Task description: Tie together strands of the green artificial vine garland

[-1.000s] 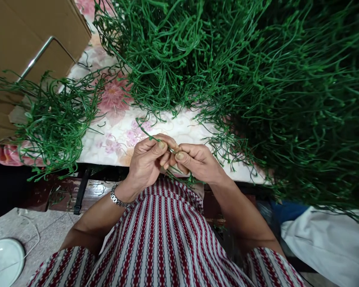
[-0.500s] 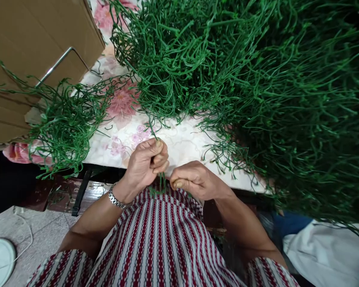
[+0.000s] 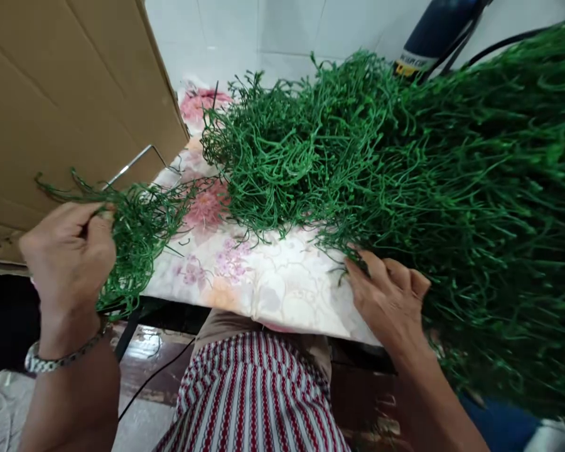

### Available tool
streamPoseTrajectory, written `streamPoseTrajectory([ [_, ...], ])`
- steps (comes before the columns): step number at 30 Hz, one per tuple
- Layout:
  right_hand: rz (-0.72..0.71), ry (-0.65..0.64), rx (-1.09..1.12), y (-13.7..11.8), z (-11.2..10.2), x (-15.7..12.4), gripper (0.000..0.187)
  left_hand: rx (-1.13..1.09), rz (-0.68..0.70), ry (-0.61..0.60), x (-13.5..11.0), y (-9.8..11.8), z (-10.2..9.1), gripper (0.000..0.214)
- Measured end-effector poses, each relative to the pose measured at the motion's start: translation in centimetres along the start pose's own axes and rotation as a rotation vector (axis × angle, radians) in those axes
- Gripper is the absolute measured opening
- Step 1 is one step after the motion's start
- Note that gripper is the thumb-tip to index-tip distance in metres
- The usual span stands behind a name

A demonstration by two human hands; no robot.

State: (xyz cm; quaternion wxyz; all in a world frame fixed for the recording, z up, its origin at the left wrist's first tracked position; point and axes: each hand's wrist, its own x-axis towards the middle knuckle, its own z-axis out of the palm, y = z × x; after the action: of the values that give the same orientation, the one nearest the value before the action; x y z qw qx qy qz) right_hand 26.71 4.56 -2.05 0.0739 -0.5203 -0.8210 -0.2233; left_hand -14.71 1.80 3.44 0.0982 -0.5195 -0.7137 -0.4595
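My left hand (image 3: 70, 257) is out at the left, fingers curled round a thin green plastic stem at the edge of the small green stem pile (image 3: 139, 232). My right hand (image 3: 386, 295) reaches into the foot of the big heap of green plastic stems (image 3: 405, 169), thumb and fingers pinching among the strands; what they hold is hidden. Both piles lie on a table with a floral cloth (image 3: 258, 282). A metal watch (image 3: 59, 359) is on my left wrist.
A large cardboard box (image 3: 66, 94) stands at the left with a bent metal rod (image 3: 132, 164) against it. A white tiled wall and a dark blue object (image 3: 433, 31) are behind the heap. My striped garment (image 3: 258, 402) is below the table edge.
Both hands left the middle where they worked one stem together. The left hand swung out to the small pile, the right hand went into the big heap. The view tilted upward.
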Motion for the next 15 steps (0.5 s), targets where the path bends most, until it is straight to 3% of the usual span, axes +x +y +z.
streamPoseTrajectory([
  [1, 0.034, 0.031, -0.038, 0.4, 0.2, -0.1, 0.031, 0.174, 0.123, 0.027, 0.4, -1.1, 0.3, 0.012],
  [3, 0.063, 0.067, -0.067, 1.1, 0.4, 0.0, 0.032, 0.447, 0.264, -0.073, 0.7, -2.4, 1.1, 0.015],
  [7, -0.007, 0.056, 0.003, 1.1, -0.5, 0.4, 0.028, 0.731, 0.297, -0.333, -0.2, -2.5, 2.1, 0.029],
  [10, -0.031, 0.08, 0.062, 0.6, -1.7, 0.7, 0.026, 0.682, 0.289, -0.343, -0.5, -2.1, 2.2, 0.034],
  [15, -0.112, 0.166, 0.252, 0.5, -3.3, 1.3, 0.018, 0.43, 0.239, -0.19, -0.2, -0.8, 0.5, 0.046],
])
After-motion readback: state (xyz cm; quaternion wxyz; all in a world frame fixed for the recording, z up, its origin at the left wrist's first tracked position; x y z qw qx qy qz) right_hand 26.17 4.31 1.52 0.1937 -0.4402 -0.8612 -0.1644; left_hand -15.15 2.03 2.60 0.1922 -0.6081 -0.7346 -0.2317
